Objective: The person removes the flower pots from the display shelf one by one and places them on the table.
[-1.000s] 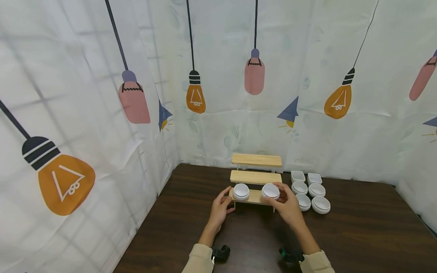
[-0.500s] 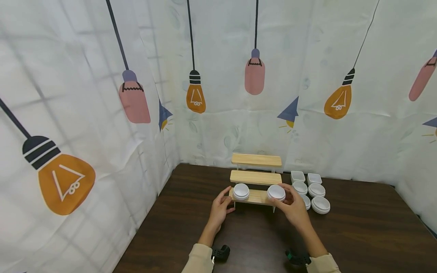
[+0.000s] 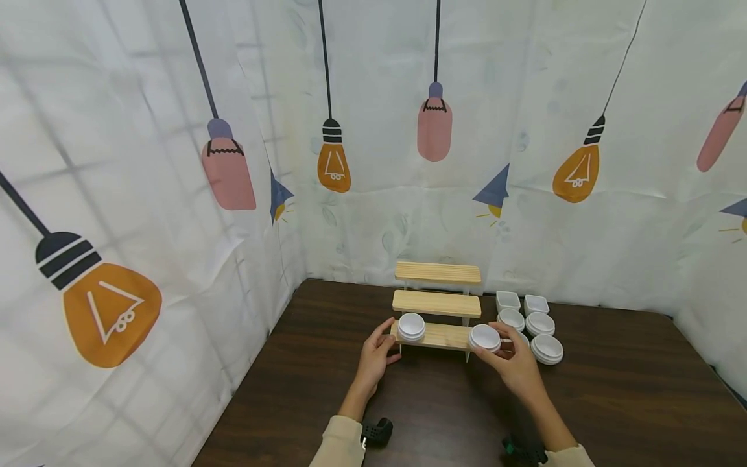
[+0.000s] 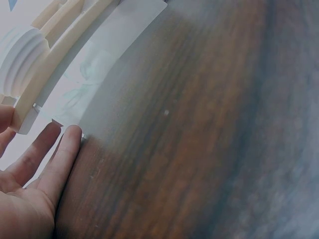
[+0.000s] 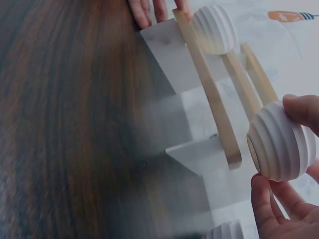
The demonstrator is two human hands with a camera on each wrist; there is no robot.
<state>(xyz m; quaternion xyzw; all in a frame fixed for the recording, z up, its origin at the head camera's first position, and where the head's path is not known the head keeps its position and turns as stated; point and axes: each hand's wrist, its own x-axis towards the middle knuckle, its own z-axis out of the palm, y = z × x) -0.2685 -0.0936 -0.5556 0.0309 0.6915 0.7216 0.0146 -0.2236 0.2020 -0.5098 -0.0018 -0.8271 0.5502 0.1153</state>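
right hand [image 3: 513, 366] pinches a small round ribbed white bowl [image 3: 485, 337] between thumb and fingertips, off the right end of the bottom step of the three-step pale wooden stand [image 3: 438, 303]. in the right wrist view the bowl [image 5: 280, 142] sits clear of the step's end, thumb below it and a fingertip [image 5: 303, 109] on its upper side; nothing under it but the hand.

left hand [image 3: 376, 358] rests at the left end of the bottom step, thumb up against the wood, fingers loosely extended along the dark brown wooden table [image 3: 613, 402]. left wrist view shows the fingers [image 4: 52, 159] straight and flat on the table top, just beside the step's leg; it grips nothing.

a second ribbed white bowl [image 3: 412, 326] stands upright on the left part of the bottom step, close to the left thumb. middle and top steps carry nothing.

to the right of the stand, on the table: a cluster of white dishes [image 3: 539, 331], round ones in front, two square ones at the back, partly hidden behind the right hand. white curtain printed with light bulbs [image 3: 332, 155] hangs behind and to the left.
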